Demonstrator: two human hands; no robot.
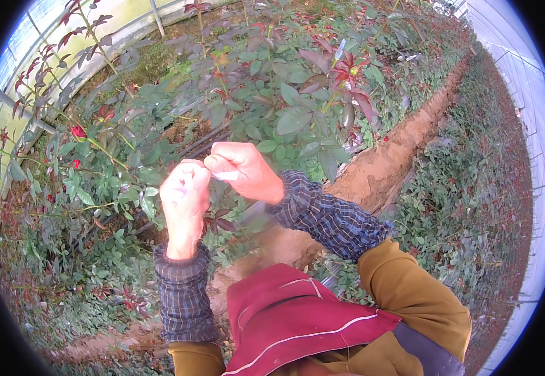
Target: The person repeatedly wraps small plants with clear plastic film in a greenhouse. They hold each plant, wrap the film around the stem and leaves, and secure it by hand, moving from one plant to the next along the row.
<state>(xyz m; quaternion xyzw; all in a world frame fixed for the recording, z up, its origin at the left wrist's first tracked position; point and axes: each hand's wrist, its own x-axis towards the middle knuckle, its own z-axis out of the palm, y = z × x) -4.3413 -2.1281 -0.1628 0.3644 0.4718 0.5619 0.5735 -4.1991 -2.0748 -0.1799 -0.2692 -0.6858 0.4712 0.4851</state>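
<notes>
My left hand [186, 191] and my right hand [245, 169] are held close together over the rose plants, left of the middle. Both are closed, with thumbs and fingers pinched near each other. A small white strip [225, 176] shows at the underside of my right hand's fingers, in its pinch. What my left fingers grip is hidden by the hand and washed out by bright light. Rose leaves [150, 199] lie just beside and below my left hand. To its left, a red rosebud [78, 133] stands on a leaning stem.
Tall rose shoots with dark red leaves [352, 72] rise ahead, one beside a pale tag [339, 49]. A bare soil path [385, 153] runs between the rows to the far right. Dark hoses [205, 141] run under the plants. White plastic sheeting [513, 75] borders the right side.
</notes>
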